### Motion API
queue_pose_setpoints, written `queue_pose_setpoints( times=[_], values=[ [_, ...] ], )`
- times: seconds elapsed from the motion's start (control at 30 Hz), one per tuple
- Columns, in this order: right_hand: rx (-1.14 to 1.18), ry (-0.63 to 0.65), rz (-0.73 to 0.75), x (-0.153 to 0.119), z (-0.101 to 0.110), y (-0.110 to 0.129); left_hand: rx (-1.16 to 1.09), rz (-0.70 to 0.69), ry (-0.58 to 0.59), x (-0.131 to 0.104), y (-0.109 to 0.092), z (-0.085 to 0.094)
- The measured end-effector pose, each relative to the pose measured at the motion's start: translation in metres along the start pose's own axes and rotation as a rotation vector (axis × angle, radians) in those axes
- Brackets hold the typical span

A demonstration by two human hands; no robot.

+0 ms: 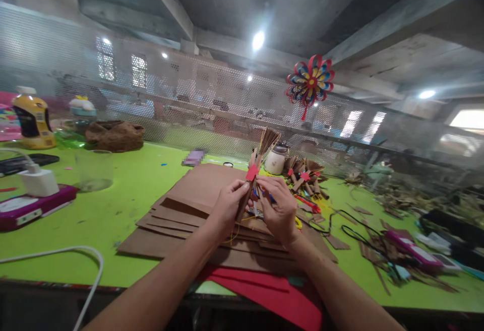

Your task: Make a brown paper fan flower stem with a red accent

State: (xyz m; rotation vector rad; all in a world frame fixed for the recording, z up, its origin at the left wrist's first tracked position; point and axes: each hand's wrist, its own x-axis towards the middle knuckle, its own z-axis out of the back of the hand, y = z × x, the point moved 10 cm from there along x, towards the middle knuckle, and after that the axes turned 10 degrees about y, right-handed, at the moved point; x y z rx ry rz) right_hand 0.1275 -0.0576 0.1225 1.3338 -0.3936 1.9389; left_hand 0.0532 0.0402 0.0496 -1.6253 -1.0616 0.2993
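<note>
Above a stack of brown paper sheets (pixel 181 215), my left hand (pixel 231 201) is closed round the brown paper stem of a small paper broom (pixel 266 142). The broom tilts up to the right, its fringed end at the top. A red star (pixel 252 172) sits on it, just above my left fingers. My right hand (pixel 278 205) is pinched against the broom's right side, just below the star; whatever lies between its fingertips is too small to make out. Yellow thread hangs below the stem. Scissors lie partly hidden behind my hands.
Similar brooms with red stars (pixel 305 176) lie behind on the right, beside a white jar (pixel 276 159). A purple power strip (pixel 38 207), clear cup (pixel 94 171) and yellow bottle (pixel 35 119) stand left. Red paper (pixel 264 290) overhangs the front edge. Brown scraps and black cord lie right.
</note>
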Motion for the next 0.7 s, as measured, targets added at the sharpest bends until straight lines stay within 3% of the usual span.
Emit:
queue_pose_setpoints(
  times=[0.7],
  values=[
    [-0.016, 0.064, 0.006, -0.0003, -0.0057, -0.0012, 0.007, -0.024, 0.029, -0.001, -0.0023, -0.0036]
  ],
)
